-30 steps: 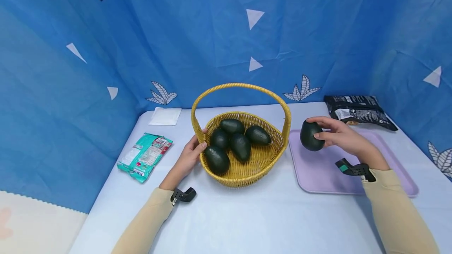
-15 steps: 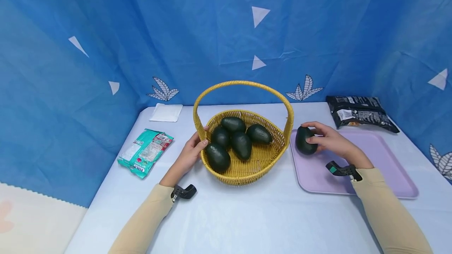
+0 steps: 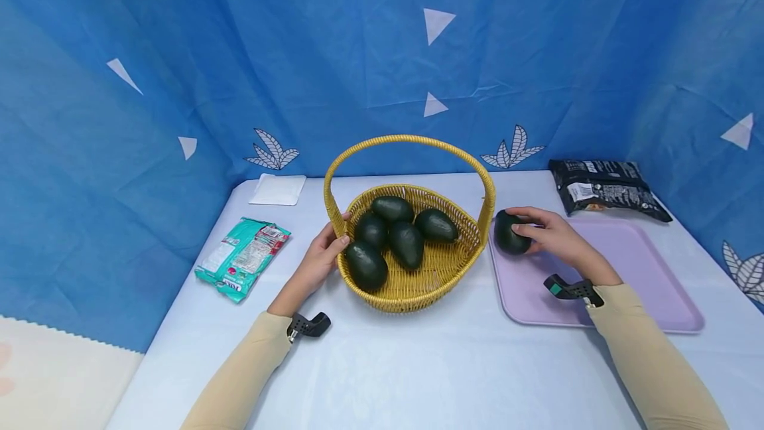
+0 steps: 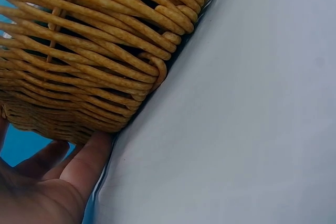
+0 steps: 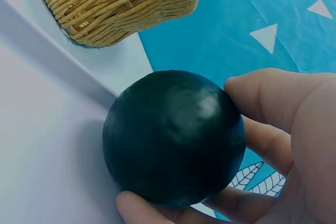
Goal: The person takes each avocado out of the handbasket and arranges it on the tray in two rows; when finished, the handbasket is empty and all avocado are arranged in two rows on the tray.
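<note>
A yellow wicker basket (image 3: 444,277) with a tall arched handle holds several dark green avocados (image 3: 406,245). At its left side my left hand (image 3: 313,261) grips the rim by the foot of the handle, thumb on top. In the left wrist view, fingers (image 4: 86,163) lie against the woven wall (image 4: 89,61). My right hand (image 3: 552,241) holds another avocado (image 5: 173,140) between thumb and fingers, over the left end of a lilac tray (image 3: 633,271). From the right wrist, this avocado appears close to the tray surface, its blunt end toward the camera.
Left of the basket lie a teal snack packet (image 3: 243,259) and a white square packet (image 3: 278,190). Behind the tray rests a black snack bag (image 3: 605,190). A blue patterned cloth (image 3: 370,52) hangs along the table's back edge.
My right hand has carried its avocado left and slightly down, toward the tray's left edge. The left hand keeps its grip on the basket, which has stayed in place.
</note>
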